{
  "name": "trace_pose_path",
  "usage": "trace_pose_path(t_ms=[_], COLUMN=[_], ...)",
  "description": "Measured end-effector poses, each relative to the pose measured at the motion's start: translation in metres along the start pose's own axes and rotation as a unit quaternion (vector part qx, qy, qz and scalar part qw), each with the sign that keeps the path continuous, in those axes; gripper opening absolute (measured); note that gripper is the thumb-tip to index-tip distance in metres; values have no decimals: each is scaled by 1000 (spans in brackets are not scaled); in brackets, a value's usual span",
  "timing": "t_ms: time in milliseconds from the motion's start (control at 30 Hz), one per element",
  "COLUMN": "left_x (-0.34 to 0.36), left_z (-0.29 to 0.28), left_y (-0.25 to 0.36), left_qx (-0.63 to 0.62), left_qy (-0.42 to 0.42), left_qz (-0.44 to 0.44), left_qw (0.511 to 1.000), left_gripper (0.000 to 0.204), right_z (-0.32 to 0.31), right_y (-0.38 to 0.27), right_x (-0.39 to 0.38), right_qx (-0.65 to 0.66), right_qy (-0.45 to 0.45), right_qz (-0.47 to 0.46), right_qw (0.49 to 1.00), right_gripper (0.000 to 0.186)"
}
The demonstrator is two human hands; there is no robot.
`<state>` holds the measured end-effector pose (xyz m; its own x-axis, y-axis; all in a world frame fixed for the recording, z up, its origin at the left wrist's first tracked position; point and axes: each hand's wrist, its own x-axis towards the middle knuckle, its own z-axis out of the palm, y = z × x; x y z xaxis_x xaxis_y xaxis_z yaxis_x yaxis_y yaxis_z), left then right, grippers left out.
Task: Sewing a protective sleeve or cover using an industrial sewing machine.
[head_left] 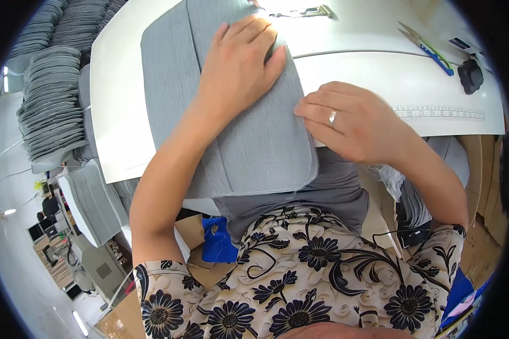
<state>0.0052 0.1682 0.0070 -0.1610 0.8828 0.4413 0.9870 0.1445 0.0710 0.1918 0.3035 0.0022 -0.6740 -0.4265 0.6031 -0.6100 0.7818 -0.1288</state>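
Note:
My left hand [241, 65] lies on the upper part of a grey fabric piece [257, 150], fingers on the cloth and thumb apart, beside a brightly lit metal part [302, 12] of the machine. My right hand [350, 121], with a ring on one finger, has its fingertips closed on the piece's right edge. The piece has a lengthwise seam and rests on a white table [119, 113], its lower end overhanging the near edge.
Stacks of grey pieces [51, 107] fill the left side. Blue-handled scissors [432, 53] and a black object [470, 76] lie at the right, near a printed scale [447, 112]. Cardboard [481, 175] stands right; blue plastic [218, 243] is below.

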Motion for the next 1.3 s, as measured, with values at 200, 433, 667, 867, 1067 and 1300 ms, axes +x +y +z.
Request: trace_pose_path(t_ms=[200,433,667,867,1067,1300], left_x=[-11,-18,-44,-47,-40,-35], left_z=[-6,-7,-24,-28,-29,-23], left_y=[24,18,41,35,37,33], left_qx=[-26,-42,-100,-138,-130,-149], left_qy=[-14,-31,-65,-67,-78,-67], left_qz=[-13,-9,-12,-12,-24,-56], left_qw=[999,999,993,988,988,985], left_gripper=[26,33,32,32,29,28], right_z=[4,9,4,12,29,28], right_y=[15,25,-8,-18,-22,-20], right_x=[1,-3,-18,-14,-12,-5], right_qx=[-15,-21,34,0,-59,-85], right_qy=[-16,4,20,73,111,99], right_qz=[14,40,78,95,72,39], right_qw=[1000,999,996,993,990,991], right_gripper=[19,12,15,23,25,18])
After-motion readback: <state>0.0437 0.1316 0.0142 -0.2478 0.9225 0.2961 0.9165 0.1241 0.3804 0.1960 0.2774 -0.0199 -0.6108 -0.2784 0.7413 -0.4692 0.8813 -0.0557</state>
